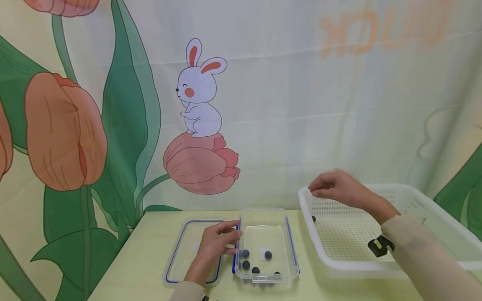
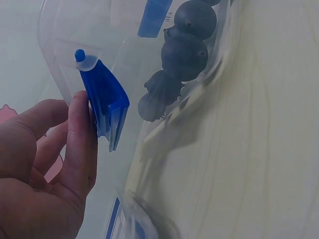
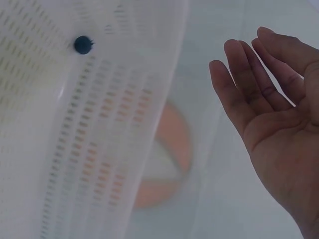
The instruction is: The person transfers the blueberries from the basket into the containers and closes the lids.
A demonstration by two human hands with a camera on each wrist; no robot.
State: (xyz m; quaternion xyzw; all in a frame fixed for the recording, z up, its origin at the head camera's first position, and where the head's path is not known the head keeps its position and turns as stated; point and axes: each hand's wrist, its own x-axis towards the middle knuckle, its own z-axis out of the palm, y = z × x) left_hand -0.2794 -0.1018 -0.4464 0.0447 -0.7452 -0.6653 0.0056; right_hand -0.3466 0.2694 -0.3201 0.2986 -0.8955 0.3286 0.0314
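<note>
A clear plastic food box point(image 1: 265, 217) with blue latches holds several blueberries point(image 2: 184, 57) on its bottom. At the box's left wall is my left hand point(image 1: 216, 242), its fingertips touching the side by the lowered blue latch point(image 2: 104, 99). Nothing shows in my right hand point(image 1: 340, 190), which is raised over the left rim of the white basket point(image 1: 320, 255) with its fingers loosely bent. A single blueberry point(image 3: 83, 45) sits inside this basket, close to its left wall.
The box's clear lid point(image 1: 184, 246), edged in blue, lies on the table point(image 1: 132, 255) left of the box, partly behind my left hand. A printed curtain point(image 1: 271, 125) with tulips and a rabbit hangs behind the table.
</note>
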